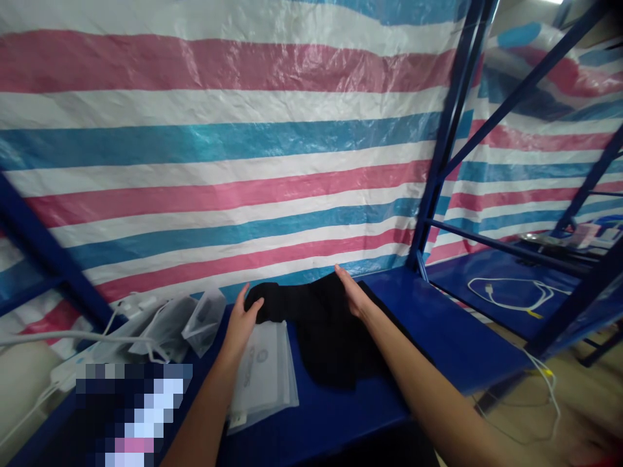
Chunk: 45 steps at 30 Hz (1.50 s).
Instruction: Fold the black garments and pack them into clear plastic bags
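Observation:
A piece of black cloth point(324, 327), likely a garment, lies partly folded on the blue shelf. My left hand point(243, 318) closes around its narrow left end, thumb and finger on either side. On the cloth's upper right part is my right hand point(354, 295), gripping its edge; one digit points up along it and the other fingers are mostly hidden. Under the left end of the cloth, a stack of clear plastic zip bags point(265, 370) with printed lettering rests flat on the shelf.
Several translucent plastic bags point(170, 324) stand at the left beside a white cable point(73, 335). Blue metal posts point(442, 143) frame the shelf point(438, 324), with a striped plastic sheet point(243, 143) behind. Another white cable point(511, 301) lies coiled on the right-hand shelf. A pixelated patch covers the lower left.

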Each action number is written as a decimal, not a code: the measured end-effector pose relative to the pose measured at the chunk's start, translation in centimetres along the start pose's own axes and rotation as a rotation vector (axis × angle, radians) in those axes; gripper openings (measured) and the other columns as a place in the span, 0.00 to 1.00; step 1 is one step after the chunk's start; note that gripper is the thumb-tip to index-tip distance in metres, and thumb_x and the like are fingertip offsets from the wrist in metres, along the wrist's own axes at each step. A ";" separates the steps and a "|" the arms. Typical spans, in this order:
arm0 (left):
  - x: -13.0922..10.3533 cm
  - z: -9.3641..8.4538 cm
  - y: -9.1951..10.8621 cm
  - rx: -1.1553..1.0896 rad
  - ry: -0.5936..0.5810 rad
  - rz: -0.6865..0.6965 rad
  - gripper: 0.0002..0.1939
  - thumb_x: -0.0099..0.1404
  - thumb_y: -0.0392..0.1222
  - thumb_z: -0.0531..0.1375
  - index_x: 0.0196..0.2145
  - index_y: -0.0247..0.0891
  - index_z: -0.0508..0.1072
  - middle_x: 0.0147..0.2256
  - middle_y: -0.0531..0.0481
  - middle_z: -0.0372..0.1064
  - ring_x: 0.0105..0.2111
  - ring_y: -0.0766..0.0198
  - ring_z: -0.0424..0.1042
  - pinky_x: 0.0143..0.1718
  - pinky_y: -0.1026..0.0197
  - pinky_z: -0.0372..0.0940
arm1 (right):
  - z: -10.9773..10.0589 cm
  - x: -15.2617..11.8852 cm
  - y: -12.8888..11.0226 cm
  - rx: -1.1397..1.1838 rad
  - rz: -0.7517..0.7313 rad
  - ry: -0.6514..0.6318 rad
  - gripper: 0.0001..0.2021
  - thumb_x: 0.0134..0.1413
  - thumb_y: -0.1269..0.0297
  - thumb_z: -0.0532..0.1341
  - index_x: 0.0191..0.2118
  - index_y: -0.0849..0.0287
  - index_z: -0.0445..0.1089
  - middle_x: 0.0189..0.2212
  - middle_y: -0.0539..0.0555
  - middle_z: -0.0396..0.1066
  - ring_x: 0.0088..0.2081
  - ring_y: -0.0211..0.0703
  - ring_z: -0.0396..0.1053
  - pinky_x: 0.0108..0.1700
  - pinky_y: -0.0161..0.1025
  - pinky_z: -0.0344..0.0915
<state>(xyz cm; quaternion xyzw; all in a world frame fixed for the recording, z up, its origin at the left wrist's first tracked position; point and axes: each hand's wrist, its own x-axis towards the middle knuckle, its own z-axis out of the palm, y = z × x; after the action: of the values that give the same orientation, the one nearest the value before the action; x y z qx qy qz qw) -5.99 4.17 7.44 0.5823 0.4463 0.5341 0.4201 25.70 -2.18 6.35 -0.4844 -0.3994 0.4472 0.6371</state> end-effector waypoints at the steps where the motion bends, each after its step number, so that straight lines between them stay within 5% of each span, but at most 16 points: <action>1: 0.4 -0.4 -0.4 0.083 -0.003 0.028 0.30 0.63 0.50 0.71 0.60 0.42 0.75 0.59 0.41 0.76 0.62 0.45 0.73 0.64 0.45 0.66 | -0.1 0.0 0.0 -0.016 0.024 0.005 0.36 0.60 0.34 0.65 0.63 0.55 0.70 0.59 0.64 0.76 0.61 0.57 0.74 0.62 0.56 0.72; 9: 1.8 -2.4 -2.2 0.439 -0.056 0.090 0.24 0.58 0.52 0.72 0.51 0.44 0.81 0.51 0.42 0.81 0.56 0.41 0.77 0.63 0.44 0.65 | -1.4 -0.5 -0.2 0.071 0.197 -0.274 0.24 0.46 0.55 0.80 0.48 0.56 0.79 0.48 0.61 0.83 0.49 0.56 0.82 0.52 0.49 0.79; 13: 1.6 -1.8 -1.1 0.313 -0.031 0.035 0.20 0.54 0.51 0.73 0.42 0.41 0.82 0.44 0.43 0.83 0.50 0.42 0.80 0.57 0.46 0.70 | -2.5 0.4 -0.3 0.029 0.134 -0.135 0.15 0.44 0.63 0.79 0.37 0.60 0.80 0.35 0.60 0.84 0.36 0.53 0.83 0.43 0.48 0.81; 21: -1.0 5.0 5.4 -0.186 -0.176 -0.108 0.26 0.56 0.51 0.75 0.50 0.39 0.79 0.52 0.41 0.80 0.51 0.47 0.80 0.52 0.50 0.75 | -9.5 2.0 -3.9 -0.011 0.057 0.042 0.12 0.52 0.63 0.74 0.41 0.62 0.81 0.37 0.59 0.85 0.34 0.50 0.82 0.37 0.40 0.80; 26: -3.7 9.4 3.1 -0.147 -0.486 -0.436 0.25 0.58 0.47 0.74 0.51 0.41 0.76 0.52 0.38 0.79 0.50 0.45 0.80 0.44 0.47 0.77 | -12.7 1.3 -0.9 -0.147 0.148 0.062 0.08 0.48 0.67 0.74 0.35 0.65 0.82 0.32 0.61 0.84 0.32 0.52 0.82 0.35 0.43 0.80; 28: -4.2 9.9 1.7 -0.035 -0.518 -0.455 0.22 0.60 0.46 0.72 0.50 0.40 0.75 0.50 0.38 0.80 0.49 0.45 0.80 0.44 0.47 0.76 | -13.2 1.3 0.6 -0.183 0.162 0.063 0.09 0.48 0.67 0.73 0.37 0.64 0.82 0.34 0.61 0.84 0.34 0.53 0.83 0.38 0.44 0.80; 33: -2.5 8.2 0.3 0.146 -0.457 -0.366 0.19 0.61 0.42 0.69 0.50 0.39 0.75 0.49 0.39 0.81 0.49 0.45 0.80 0.42 0.51 0.74 | -12.4 3.0 2.9 -0.263 0.137 0.066 0.10 0.50 0.64 0.71 0.38 0.62 0.82 0.34 0.57 0.84 0.35 0.54 0.82 0.40 0.46 0.80; 39: 2.0 5.1 0.1 0.209 -0.358 -0.324 0.20 0.59 0.46 0.67 0.48 0.38 0.77 0.46 0.40 0.83 0.48 0.43 0.81 0.44 0.48 0.74 | -8.1 5.3 4.6 -0.322 0.006 0.095 0.13 0.53 0.59 0.68 0.44 0.58 0.81 0.37 0.55 0.84 0.42 0.57 0.82 0.48 0.50 0.79; 45: 2.5 3.9 0.3 0.199 -0.323 -0.054 0.24 0.59 0.53 0.67 0.50 0.39 0.78 0.55 0.42 0.79 0.59 0.44 0.74 0.60 0.47 0.67 | -7.9 3.4 1.7 -0.327 -0.226 0.079 0.23 0.54 0.50 0.69 0.54 0.54 0.78 0.57 0.56 0.78 0.62 0.56 0.72 0.65 0.52 0.68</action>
<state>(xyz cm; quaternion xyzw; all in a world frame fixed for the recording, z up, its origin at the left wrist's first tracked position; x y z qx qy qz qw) -2.02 6.47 8.04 0.6869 0.4392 0.3754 0.4408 33.79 -0.72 3.33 -0.5506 -0.4931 0.2825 0.6115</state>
